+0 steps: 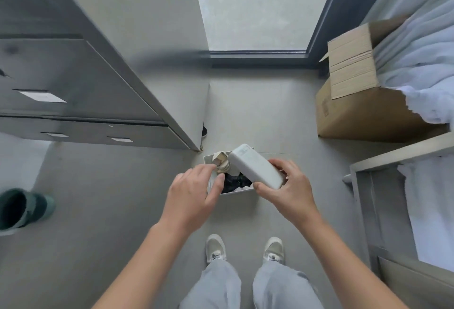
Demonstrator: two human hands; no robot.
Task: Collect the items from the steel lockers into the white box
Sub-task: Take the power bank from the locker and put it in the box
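A small white box (235, 192) stands on the floor in front of my feet. Inside it lie a dark crumpled item (235, 182) and a beige roll-like item (221, 161) at its far left corner. My right hand (287, 193) grips a white rectangular power bank (256, 166), held slanted above the box's right side. My left hand (194, 193) hovers over the box's left side with fingers apart and thumb extended, holding nothing. The steel lockers (81, 92) rise at the left, doors shut.
A cardboard box (356, 102) with pale cloth stands at the right, beside a metal bed frame (363, 186). A dark green boot (22, 208) lies at the far left. A window (258, 9) is ahead. My two shoes are below the box.
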